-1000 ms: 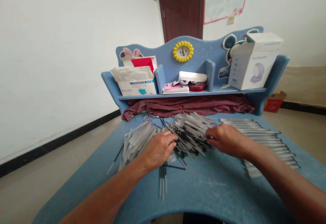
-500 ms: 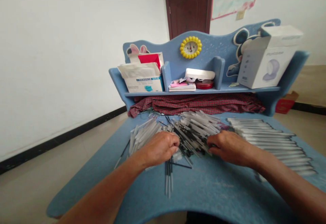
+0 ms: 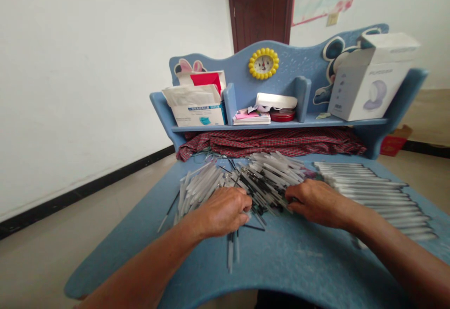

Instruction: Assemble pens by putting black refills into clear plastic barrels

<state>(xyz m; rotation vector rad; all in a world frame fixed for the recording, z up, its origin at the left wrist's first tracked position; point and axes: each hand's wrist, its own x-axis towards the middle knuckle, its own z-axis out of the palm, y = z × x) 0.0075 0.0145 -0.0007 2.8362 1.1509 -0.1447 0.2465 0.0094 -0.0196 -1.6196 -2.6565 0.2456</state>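
Observation:
My left hand (image 3: 227, 211) is closed, fingertips pinched together, over the near side of a loose pile of pen parts. What it pinches, if anything, is hidden. Thin pen refills (image 3: 231, 252) stick out below it on the blue tabletop. To its left lie translucent white pen barrels (image 3: 198, 184). My right hand (image 3: 312, 200) has its fingers curled at the pile's right edge, beside dark-tipped pen pieces (image 3: 263, 187); its grip is hidden too. More pale barrels (image 3: 277, 166) lie behind, between the hands.
On the right, several pens (image 3: 372, 196) lie side by side in a row. A checked red cloth (image 3: 270, 142) is bunched below the shelf, which holds a mask box (image 3: 200, 114), a red round tin (image 3: 281, 116) and a tall white carton (image 3: 372, 81). The desk edge (image 3: 211, 295) curves inward in front.
My left hand has shifted slightly down and to the right, now covering more of the refills below it. My right hand stays almost where it was.

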